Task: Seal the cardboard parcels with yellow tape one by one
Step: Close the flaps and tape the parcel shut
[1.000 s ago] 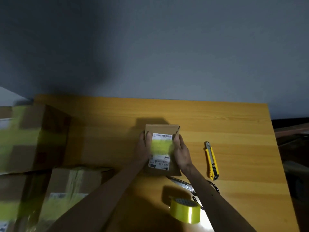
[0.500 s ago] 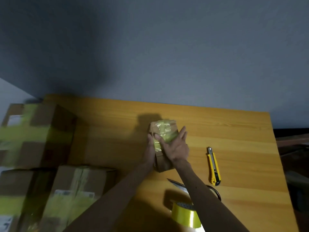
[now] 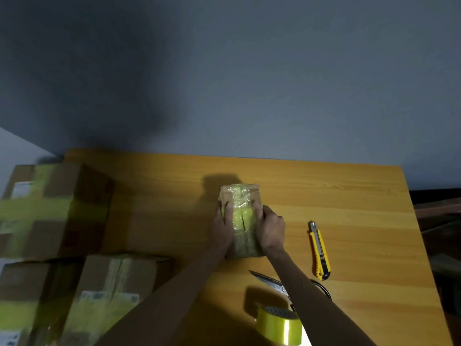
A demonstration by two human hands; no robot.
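A small cardboard parcel lies in the middle of the wooden table, with a wrinkled strip of yellow tape running down its upper face. My left hand grips its left side, thumb laid on top. My right hand grips its right side, thumb pressing the tape. A roll of yellow tape stands near the table's front edge, below my right forearm.
Three bigger cardboard boxes banded with yellow tape fill the table's left side. A yellow utility knife lies to the right of the parcel. Scissors lie partly under my right forearm.
The parcel has been turned over: the white label face seen a second ago is gone and a taped face is up. Both hands now clasp its sides.
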